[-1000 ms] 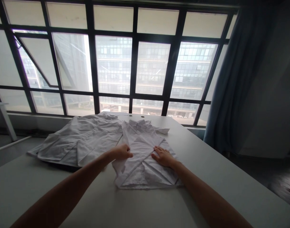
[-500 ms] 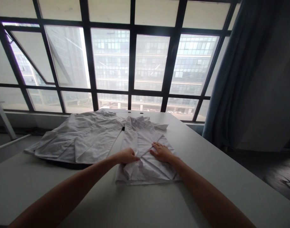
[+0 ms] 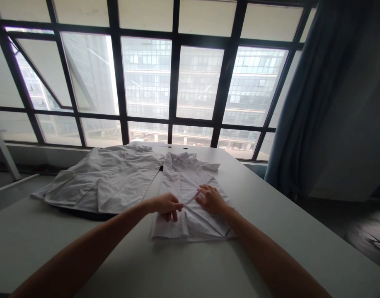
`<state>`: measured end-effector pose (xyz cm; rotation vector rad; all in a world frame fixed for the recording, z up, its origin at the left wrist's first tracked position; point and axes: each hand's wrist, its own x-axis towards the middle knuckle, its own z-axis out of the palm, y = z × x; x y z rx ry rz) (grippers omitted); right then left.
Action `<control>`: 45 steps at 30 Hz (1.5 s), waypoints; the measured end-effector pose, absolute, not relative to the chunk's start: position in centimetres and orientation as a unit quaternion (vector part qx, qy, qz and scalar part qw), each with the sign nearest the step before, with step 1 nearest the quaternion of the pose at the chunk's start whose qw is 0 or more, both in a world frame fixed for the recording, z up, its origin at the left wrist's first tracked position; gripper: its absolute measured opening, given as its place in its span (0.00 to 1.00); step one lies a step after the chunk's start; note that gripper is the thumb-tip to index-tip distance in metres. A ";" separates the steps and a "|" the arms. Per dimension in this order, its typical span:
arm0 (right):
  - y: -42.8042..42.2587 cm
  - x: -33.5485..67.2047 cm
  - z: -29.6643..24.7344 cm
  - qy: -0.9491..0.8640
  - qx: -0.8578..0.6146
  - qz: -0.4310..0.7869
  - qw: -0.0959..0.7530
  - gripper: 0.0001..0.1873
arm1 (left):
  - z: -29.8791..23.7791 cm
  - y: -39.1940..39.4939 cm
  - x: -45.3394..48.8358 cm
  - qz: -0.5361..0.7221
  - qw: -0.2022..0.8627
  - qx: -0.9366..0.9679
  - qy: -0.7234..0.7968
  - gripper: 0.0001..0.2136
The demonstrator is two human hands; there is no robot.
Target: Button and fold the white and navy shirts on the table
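Note:
A white shirt, folded into a narrow shape with its collar toward the window, lies on the white table. My left hand rests on the shirt's left part, fingers curled and pinching a fold of cloth. Flat on the shirt's middle lies my right hand, fingers stretched out and pressing the fabric. The two hands sit close together, almost touching.
A second white garment lies spread out on the table to the left, over something dark. Big black-framed windows fill the back. A blue curtain hangs at the right. A white table leg stands far left.
My left hand has carried the shirt's left edge inward and laid it down, so the shirt is narrower. My right hand shifted slightly toward the middle.

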<state>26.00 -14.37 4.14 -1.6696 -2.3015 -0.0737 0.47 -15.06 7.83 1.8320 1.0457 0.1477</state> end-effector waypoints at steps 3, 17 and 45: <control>-15.9 24.8 5.5 -0.845 -0.494 0.009 0.202 0.14 | 8.3 -15.3 -1.1 0.126 0.392 0.822 0.394 0.18; -19.5 22.7 9.0 -0.870 -0.413 0.267 0.027 0.28 | 5.5 -15.5 -4.9 0.154 0.169 0.916 0.329 0.24; -18.9 22.4 7.8 -0.854 -0.422 0.264 0.148 0.15 | 5.8 -16.0 -5.0 0.117 0.167 0.929 0.308 0.26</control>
